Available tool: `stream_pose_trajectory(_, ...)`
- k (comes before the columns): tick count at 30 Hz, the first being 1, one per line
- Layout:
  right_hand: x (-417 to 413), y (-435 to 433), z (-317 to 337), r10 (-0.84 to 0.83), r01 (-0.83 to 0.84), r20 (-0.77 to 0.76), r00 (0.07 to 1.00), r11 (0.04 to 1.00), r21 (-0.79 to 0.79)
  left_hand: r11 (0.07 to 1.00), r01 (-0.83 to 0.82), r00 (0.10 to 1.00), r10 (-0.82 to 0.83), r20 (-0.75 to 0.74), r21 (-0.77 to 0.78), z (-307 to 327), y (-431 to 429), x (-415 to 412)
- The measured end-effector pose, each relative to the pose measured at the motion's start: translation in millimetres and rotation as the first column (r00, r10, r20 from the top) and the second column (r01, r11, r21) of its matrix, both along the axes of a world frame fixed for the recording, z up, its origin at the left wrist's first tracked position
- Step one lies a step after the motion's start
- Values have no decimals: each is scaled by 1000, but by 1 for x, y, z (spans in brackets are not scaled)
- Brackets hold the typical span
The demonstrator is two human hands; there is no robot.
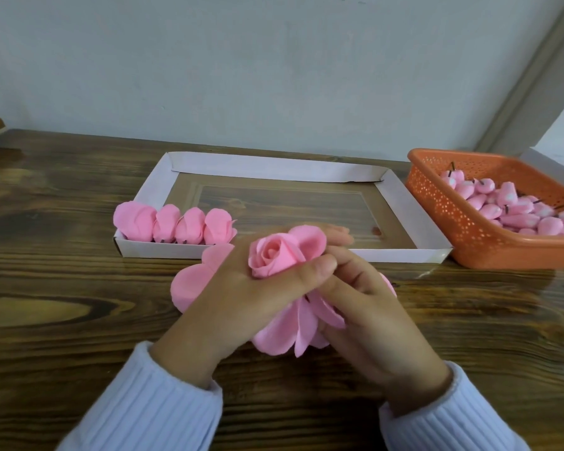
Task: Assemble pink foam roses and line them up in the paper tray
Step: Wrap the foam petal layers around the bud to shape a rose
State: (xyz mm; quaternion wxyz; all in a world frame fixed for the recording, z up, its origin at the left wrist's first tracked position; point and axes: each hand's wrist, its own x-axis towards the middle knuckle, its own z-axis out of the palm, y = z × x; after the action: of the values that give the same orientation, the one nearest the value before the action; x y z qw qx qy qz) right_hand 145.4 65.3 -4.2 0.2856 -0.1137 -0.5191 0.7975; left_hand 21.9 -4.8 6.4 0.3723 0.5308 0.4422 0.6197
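My left hand (238, 294) grips a pink foam rose (275, 255), thumb curled across its base, with the bloom facing up. My right hand (365, 307) pinches the loose pink petals (290, 327) hanging below the rose. More flat petals (192, 281) stick out to the left behind my left hand. The white paper tray (401, 203) lies just beyond my hands. Several finished roses (176, 224) stand in a row at its near left corner.
An orange perforated basket (443, 203) at the right holds several pink rose buds (515, 209) with dark stems. The wooden table (62, 304) runs to a pale wall. A white box edge (551, 164) shows behind the basket.
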Motion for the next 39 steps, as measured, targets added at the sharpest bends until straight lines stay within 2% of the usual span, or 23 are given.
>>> stream_pose_trajectory(3, 2, 2, 1, 43, -44, -35, 998, 999, -29, 998, -45, 999, 45, 0, 45, -1, 0, 3)
stream_pose_trajectory(6, 1, 1, 0, -59, 62, -23, 998, 985, 163, 993, -99, 995, 99, 0, 70, -1, 1, 4)
stream_pose_trajectory(9, -1, -2, -1, -323, 322, -77, 943, 834, 448, 981, -152, 988, 153, -6, 123, -1, 0, 7)
stream_pose_trajectory(12, 1, -1, -2, -476, 464, -147, 867, 664, 586, 969, -203, 976, 212, -55, 141, -1, 1, 9)
stream_pose_trajectory(17, 2, 2, -3, -539, 519, -203, 817, 535, 667, 961, -233, 950, 257, -176, 146, -2, 4, 10)
stream_pose_trajectory(20, 3, 3, -3, -555, 527, -218, 802, 489, 695, 957, -259, 943, 279, -179, 129, -4, 4, 11)
stream_pose_trajectory(23, 3, 3, -4, -543, 516, -214, 812, 497, 697, 953, -281, 939, 298, -170, 116, -4, 4, 9)
stream_pose_trajectory(27, 3, 4, -4, -567, 515, -208, 797, 457, 726, 955, -278, 946, 290, -143, 99, -4, 5, 9)
stream_pose_trajectory(31, 3, 4, -4, -558, 517, -201, 805, 495, 699, 952, -290, 947, 300, -112, 94, -5, 4, 11)
stream_pose_trajectory(34, 4, 2, -4, -599, 546, -188, 778, 498, 674, 942, -326, 940, 332, -78, 77, -7, 5, 12)
stream_pose_trajectory(39, 3, 1, -3, -670, 578, -239, 703, 344, 740, 943, -320, 937, 329, -117, 90, -7, 5, 13)
